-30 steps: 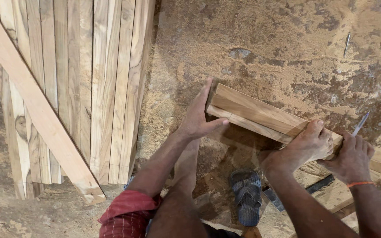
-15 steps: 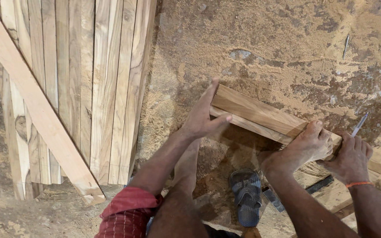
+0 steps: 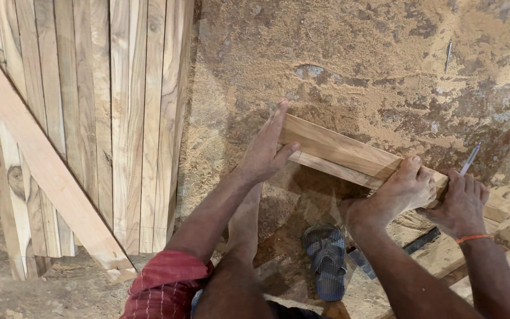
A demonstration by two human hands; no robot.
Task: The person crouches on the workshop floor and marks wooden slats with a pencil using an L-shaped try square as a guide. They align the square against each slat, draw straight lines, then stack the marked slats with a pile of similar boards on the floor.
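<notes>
Plank (image 3: 340, 150): left hand (image 3: 264, 155) lies open against its end; right hand (image 3: 458, 204), fist closed, grips pencil (image 3: 470, 159).

I see no packages, labels, signs or screens anywhere in view, only bare timber and a sawdust-covered floor. Nothing printed shows on any surface from here.

Sawdust-covered floor (image 3: 355, 65) under stacked planks (image 3: 101, 118)
</notes>
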